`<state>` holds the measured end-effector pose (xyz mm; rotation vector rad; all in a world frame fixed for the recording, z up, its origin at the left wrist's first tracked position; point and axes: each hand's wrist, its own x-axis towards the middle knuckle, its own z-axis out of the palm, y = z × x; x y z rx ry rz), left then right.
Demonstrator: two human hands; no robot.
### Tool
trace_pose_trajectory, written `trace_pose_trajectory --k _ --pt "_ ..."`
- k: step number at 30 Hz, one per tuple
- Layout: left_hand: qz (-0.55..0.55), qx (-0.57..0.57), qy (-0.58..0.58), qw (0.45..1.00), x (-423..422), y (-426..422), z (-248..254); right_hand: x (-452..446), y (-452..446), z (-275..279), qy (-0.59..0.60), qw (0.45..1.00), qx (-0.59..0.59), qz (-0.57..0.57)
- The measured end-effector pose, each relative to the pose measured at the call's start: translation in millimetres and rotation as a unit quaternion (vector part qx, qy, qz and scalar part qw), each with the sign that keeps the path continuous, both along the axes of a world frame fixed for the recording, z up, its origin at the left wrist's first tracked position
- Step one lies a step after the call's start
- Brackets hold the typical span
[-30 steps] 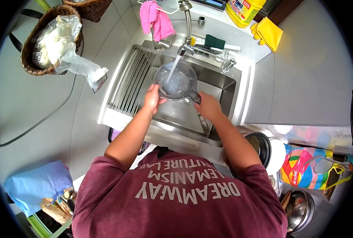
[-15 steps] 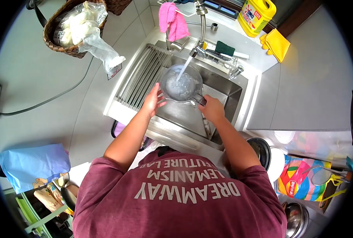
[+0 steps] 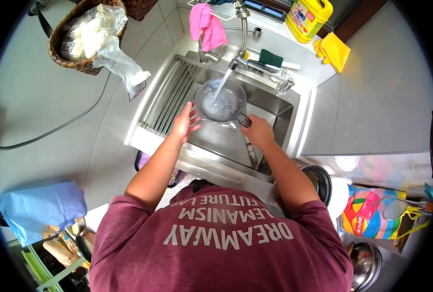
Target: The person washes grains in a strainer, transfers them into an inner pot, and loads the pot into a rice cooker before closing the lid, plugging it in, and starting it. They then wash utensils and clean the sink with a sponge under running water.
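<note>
A clear, round saucepan (image 3: pixel 207 111) is held in the steel sink (image 3: pixel 211 138), with water from the faucet (image 3: pixel 237 59) pouring into it. Bubbly water shows inside. My right hand (image 3: pixel 259 131) is closed around the pan's handle at its lower right. By the pan's left rim is my left hand (image 3: pixel 184 124), its fingers spread; whether a fingertip touches the glass I cannot tell. Under the pan, a long, thin utensil (image 3: pixel 251 154) lies on the sink bottom, partly hidden.
A slatted drying rack (image 3: pixel 170 95) covers the sink's left side. Behind the faucet are a pink cloth (image 3: pixel 207 27), a green scouring pad (image 3: pixel 271 58), a yellow detergent bottle (image 3: pixel 308 20) and yellow gloves (image 3: pixel 334 52). A wicker basket (image 3: pixel 56 44) holds a plastic bag.
The view has shifted slightly. The pan stays under the running water, with my right hand on its handle and my left hand open beside it.
</note>
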<state>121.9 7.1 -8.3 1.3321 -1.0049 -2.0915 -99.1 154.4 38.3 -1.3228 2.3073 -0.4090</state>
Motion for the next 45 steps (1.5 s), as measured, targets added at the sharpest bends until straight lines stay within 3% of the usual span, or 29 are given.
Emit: trace_pose_trajectory --k 31,34,37,40,41,44,45 --pt "-0.006 0.001 0.001 1.000 1.5 -9.2 -4.5 -5.7 -0.7 -7.0 -0.042 0.999 0.008 -0.025" --pt "-0.036 -0.049 -0.021 0.998 1.4 -21.2 -11.1 -7.5 -1.1 -11.1 -0.041 0.999 0.000 -0.028" --pt "-0.086 -0.186 -0.107 0.973 -6.9 -46.8 -23.9 -6.3 0.5 -3.7 -0.054 0.997 -0.030 -0.040" --pt "-0.198 -0.379 -0.321 0.845 -20.9 -77.0 2.8 -9.9 0.2 -8.9 -0.047 0.998 -0.037 -0.035" --pt "-0.217 -0.383 -0.344 0.829 -30.5 -83.8 15.2 -10.9 -0.1 -9.7 -0.058 0.997 -0.040 -0.042" --pt "-0.182 -0.546 -0.307 0.758 -54.3 -113.7 -2.7 -14.2 1.3 -9.0 -0.080 0.994 -0.040 -0.063" --pt "-0.198 -0.513 -0.320 0.771 -64.3 -121.7 -3.9 -15.3 1.9 -5.5 -0.080 0.994 -0.036 -0.070"
